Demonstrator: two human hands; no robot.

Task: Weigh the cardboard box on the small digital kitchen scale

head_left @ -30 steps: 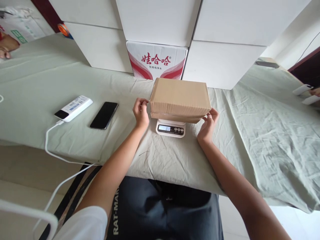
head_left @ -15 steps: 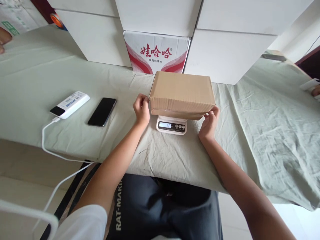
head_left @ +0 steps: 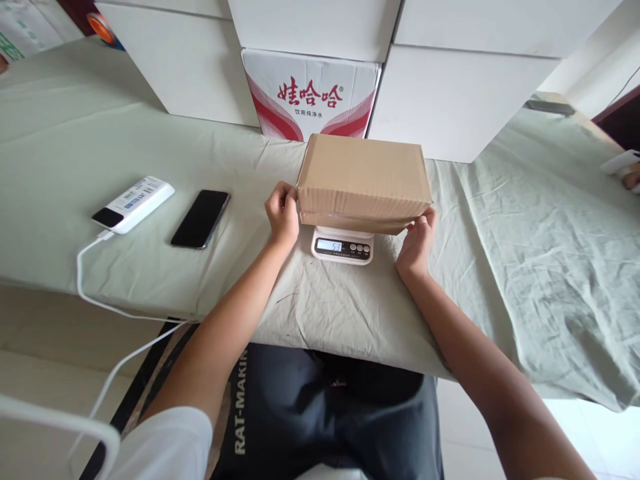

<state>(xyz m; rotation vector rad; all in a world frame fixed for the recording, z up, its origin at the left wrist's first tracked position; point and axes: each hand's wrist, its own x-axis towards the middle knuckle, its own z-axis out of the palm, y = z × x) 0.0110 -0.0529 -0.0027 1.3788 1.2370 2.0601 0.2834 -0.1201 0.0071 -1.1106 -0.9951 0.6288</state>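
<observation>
A closed brown cardboard box (head_left: pixel 363 175) rests on a small white digital scale (head_left: pixel 343 247), whose lit display faces me. My left hand (head_left: pixel 283 217) grips the box's left end with curled fingers. At the box's lower right corner, the fingertips of my right hand (head_left: pixel 417 241) hold the edge. Both forearms reach in over the table's front edge.
A black phone (head_left: pixel 201 219) and a white power bank (head_left: pixel 133 204) with a white cable (head_left: pixel 100 303) lie to the left on the pale green cloth (head_left: pixel 525 253). A red-and-white carton (head_left: pixel 310 93) and white boxes (head_left: pixel 460 100) stand behind. Another person's hand (head_left: pixel 631 179) shows at far right.
The scale's reading has changed while both hands stayed at the box's ends. My right hand closed in on the corner. The view tipped slightly downward.
</observation>
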